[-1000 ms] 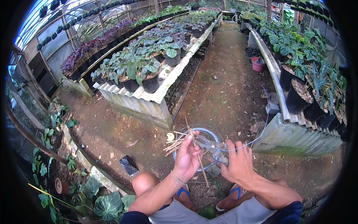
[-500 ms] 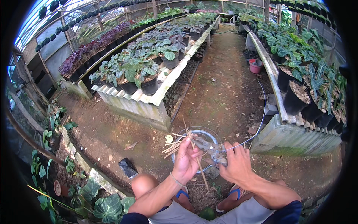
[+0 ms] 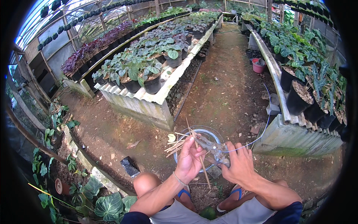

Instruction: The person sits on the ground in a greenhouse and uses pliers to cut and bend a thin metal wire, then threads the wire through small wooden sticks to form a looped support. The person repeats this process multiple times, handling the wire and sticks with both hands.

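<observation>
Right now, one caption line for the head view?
Left hand grips thin sticks; right hand holds pliers above a bowl.

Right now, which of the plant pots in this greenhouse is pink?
The small pink plastic pot standing on the dirt path by the right bench; every other pot, like the black pots nearby, is dark.

Left hand (image 3: 190, 158) covers the middle of the thin sticks (image 3: 178, 143), so how many it grips can't be counted. Right hand (image 3: 240, 167) hides the grey tool (image 3: 212, 146) handle; tool type unclear, too small. Both hands block the near rim of the round basin (image 3: 194, 131); contents unreadable. Thin line (image 3: 265, 119) fades out at far right. Black object (image 3: 129, 166) on dirt, near left: unidentifiable. Forearms and knees cut off at the lower edge.
</observation>
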A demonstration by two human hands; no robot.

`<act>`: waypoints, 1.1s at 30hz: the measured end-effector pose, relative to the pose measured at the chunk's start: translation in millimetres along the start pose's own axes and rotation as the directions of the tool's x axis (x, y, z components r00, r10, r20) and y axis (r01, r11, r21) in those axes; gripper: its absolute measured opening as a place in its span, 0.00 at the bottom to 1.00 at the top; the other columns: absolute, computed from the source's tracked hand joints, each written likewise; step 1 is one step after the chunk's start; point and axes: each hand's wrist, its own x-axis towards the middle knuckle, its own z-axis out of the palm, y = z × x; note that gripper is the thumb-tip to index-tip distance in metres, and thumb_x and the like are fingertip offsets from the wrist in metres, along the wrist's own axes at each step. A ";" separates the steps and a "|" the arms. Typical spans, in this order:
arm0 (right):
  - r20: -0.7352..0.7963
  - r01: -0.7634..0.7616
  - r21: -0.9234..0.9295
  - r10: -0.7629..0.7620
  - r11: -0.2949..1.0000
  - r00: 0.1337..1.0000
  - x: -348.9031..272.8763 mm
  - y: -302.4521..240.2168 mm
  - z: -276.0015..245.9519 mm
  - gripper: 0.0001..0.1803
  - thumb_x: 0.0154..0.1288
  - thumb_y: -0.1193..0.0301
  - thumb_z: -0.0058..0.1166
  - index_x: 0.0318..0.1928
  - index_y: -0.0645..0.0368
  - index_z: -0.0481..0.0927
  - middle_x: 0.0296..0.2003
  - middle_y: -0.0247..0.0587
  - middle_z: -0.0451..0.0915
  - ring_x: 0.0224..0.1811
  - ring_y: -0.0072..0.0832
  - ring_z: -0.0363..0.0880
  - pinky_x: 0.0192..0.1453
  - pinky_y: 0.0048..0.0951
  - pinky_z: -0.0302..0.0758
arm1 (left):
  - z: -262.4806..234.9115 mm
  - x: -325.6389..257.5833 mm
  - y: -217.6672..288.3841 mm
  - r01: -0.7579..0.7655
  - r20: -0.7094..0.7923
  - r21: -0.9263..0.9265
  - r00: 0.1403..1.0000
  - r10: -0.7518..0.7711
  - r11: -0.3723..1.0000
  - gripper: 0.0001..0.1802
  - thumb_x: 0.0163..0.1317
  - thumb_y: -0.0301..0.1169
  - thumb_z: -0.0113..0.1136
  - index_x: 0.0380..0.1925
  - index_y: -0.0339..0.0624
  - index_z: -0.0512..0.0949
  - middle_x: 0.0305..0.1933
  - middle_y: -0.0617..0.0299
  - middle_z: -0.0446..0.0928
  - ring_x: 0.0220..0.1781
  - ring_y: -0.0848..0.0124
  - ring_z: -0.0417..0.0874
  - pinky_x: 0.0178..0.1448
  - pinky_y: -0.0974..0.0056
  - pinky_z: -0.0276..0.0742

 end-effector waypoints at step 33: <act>0.121 -0.061 0.066 0.053 0.996 0.991 -5.3 -6.0 -1.5 0.42 0.57 0.63 0.64 0.70 0.67 0.67 0.51 0.58 0.75 0.55 0.55 0.78 0.61 0.58 0.71 | -6.7 -2.7 -3.1 -0.006 -0.002 0.069 1.000 0.006 0.998 0.08 0.79 0.33 0.57 0.52 0.46 0.77 0.46 0.66 0.81 0.36 0.77 0.77 0.37 0.72 0.72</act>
